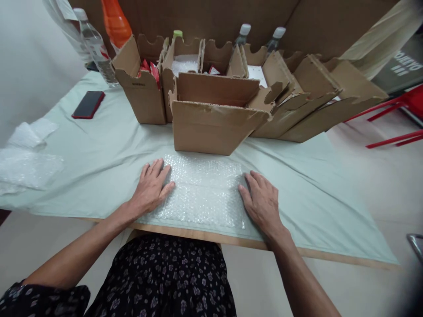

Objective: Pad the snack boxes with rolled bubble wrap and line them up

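Observation:
A sheet of clear bubble wrap (205, 193) lies flat on the pale green tablecloth (317, 211), close to the table's front edge. My left hand (152, 187) rests palm down at the sheet's left edge, fingers spread, the thumb touching it. At the right edge lies my right hand (262, 200), also palm down with its fingers stretched out; it touches or nearly touches the sheet. Neither hand grips anything. Just beyond the sheet stands an open-topped cardboard box (208, 127); what it holds inside is hidden.
Behind it stand several cardboard bins (145, 99) with red packets and white items inside. Bottles, including a clear one (99, 50) and an orange one (116, 24), stand at the back. A phone (88, 105) and more bubble wrap (28, 165) lie left. Red stool legs (393, 141) show right.

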Demonstrator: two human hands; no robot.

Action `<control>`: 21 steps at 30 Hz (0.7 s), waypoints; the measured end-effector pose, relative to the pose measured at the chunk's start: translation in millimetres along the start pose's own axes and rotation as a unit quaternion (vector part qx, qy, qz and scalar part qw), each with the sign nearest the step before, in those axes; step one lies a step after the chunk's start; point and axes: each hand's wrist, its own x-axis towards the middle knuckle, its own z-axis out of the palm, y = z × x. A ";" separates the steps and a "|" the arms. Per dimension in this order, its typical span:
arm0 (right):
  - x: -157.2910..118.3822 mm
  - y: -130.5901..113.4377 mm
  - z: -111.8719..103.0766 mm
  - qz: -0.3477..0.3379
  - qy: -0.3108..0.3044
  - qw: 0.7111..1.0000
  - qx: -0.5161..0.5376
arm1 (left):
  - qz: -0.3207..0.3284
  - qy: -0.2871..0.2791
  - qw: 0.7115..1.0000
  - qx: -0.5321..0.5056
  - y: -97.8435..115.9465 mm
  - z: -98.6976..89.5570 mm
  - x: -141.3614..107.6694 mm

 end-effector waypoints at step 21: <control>47.5 -26.7 13.3 0.120 0.047 0.862 0.490 | -0.065 0.083 0.985 -0.134 -12.3 13.3 49.0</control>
